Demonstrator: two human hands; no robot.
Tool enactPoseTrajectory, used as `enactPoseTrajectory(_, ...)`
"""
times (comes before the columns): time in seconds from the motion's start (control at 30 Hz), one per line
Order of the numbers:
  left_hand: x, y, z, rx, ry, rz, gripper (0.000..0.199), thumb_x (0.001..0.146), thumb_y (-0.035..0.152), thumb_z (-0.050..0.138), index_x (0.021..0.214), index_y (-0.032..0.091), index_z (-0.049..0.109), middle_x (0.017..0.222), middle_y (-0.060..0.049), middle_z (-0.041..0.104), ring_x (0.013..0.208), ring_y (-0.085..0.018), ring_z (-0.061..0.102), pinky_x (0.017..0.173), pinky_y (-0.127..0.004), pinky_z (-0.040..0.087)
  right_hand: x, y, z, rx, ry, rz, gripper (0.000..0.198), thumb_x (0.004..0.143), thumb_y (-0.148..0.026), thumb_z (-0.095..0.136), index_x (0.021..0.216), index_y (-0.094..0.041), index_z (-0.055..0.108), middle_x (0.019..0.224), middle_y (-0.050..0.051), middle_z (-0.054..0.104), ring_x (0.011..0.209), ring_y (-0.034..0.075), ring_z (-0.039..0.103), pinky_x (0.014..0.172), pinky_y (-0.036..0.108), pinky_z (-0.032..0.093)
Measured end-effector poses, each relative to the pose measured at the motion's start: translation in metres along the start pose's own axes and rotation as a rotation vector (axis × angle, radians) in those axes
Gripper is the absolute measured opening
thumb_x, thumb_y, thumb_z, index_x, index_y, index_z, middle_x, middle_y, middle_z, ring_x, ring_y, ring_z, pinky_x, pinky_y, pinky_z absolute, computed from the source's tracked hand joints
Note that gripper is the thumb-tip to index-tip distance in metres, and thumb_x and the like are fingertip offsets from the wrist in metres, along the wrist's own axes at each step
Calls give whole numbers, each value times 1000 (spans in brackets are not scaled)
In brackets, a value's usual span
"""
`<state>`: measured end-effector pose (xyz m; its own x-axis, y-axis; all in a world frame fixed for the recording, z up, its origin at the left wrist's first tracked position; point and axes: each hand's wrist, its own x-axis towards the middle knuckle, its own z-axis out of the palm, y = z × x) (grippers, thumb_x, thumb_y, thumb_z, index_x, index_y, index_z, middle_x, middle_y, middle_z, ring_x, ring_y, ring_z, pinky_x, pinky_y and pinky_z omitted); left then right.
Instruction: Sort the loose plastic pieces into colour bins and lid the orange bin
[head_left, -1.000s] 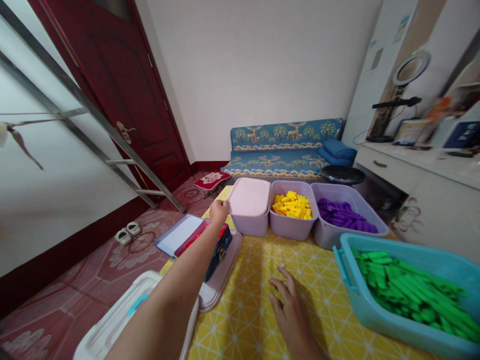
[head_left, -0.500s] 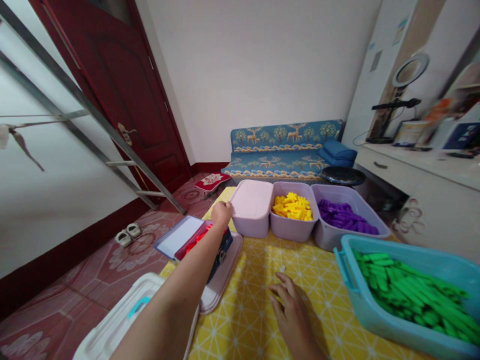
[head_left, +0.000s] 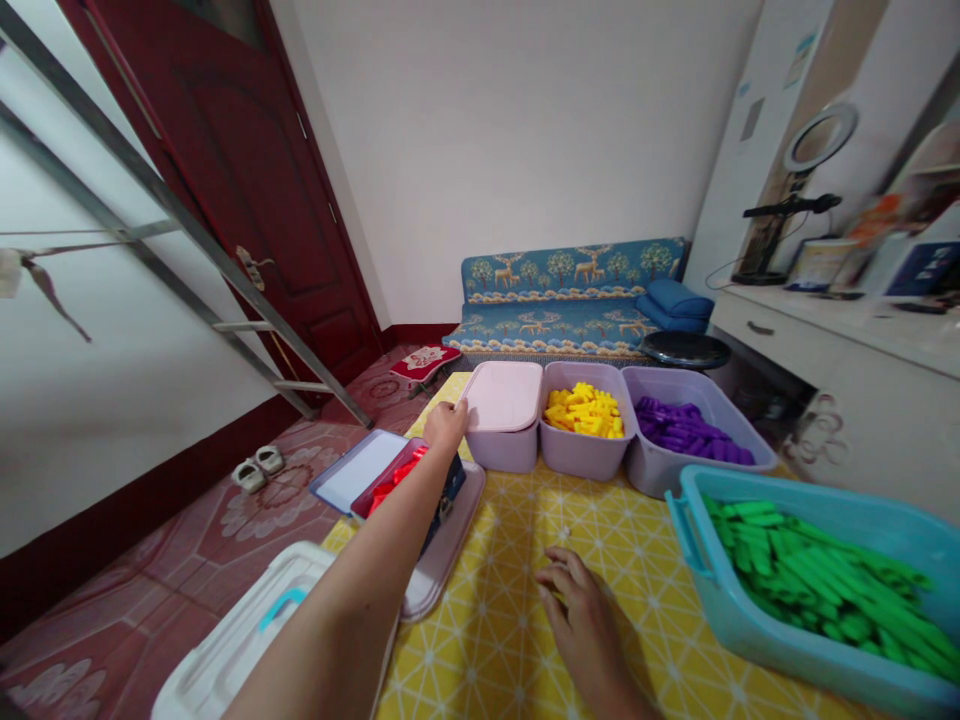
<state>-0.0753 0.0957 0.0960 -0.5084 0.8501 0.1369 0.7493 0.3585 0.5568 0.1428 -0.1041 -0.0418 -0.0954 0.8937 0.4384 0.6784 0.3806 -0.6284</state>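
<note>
My left hand (head_left: 447, 425) reaches far forward, its fingers pinched on the left edge of a pale pink lid (head_left: 504, 395). Under this lid is a lilac bin (head_left: 502, 450), whose contents are hidden; the lid sits slightly askew on its rim. Close by my left forearm, an open dark blue box (head_left: 450, 492) holds red plastic pieces (head_left: 396, 478). My right hand (head_left: 581, 615) is low over the yellow patterned tablecloth (head_left: 510, 560), fingers loosely curled and apart, with nothing in them. Just ahead of it lies a tiny whitish bit (head_left: 565, 533).
Beside the lidded bin stand lilac bins of yellow pieces (head_left: 585, 410) and purple pieces (head_left: 686, 432). A teal tub (head_left: 712, 605) with green pieces (head_left: 810, 570) occupies the right. Lower left is a white lid (head_left: 225, 640) with a teal handle. A ladder (head_left: 187, 235) leans beyond.
The pink lid has shifted and come slightly loose from the bin's rim, with my left hand at its edge. My right hand has barely moved.
</note>
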Motion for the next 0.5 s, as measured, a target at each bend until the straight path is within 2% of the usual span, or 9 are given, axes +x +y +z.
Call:
enactPoseTrajectory(0.13,-4,0,0,-17,8,30,67,78,70,53,122,19,62,121,-17,67,116,-34,61,87,-37,46,0,1,0,13,-17,-3,24,83,-14,50,87,-27,71,112,4,67,106,22,64,91,38,53)
enactPoseTrajectory(0.27,-6,-3,3,-14,2,70,80,66,71,66,128,22,56,129,-16,63,120,-33,58,88,-36,45,0,2,0,21,-17,2,24,83,-14,51,86,-27,71,110,5,67,103,22,65,90,38,54)
enactPoseTrajectory(0.5,-4,-8,9,-55,11,104,75,70,64,68,129,20,54,132,-14,61,122,-28,57,91,-31,43,1,1,-1,60,-7,0,24,82,-15,51,84,-28,71,107,4,69,100,21,66,88,36,54)
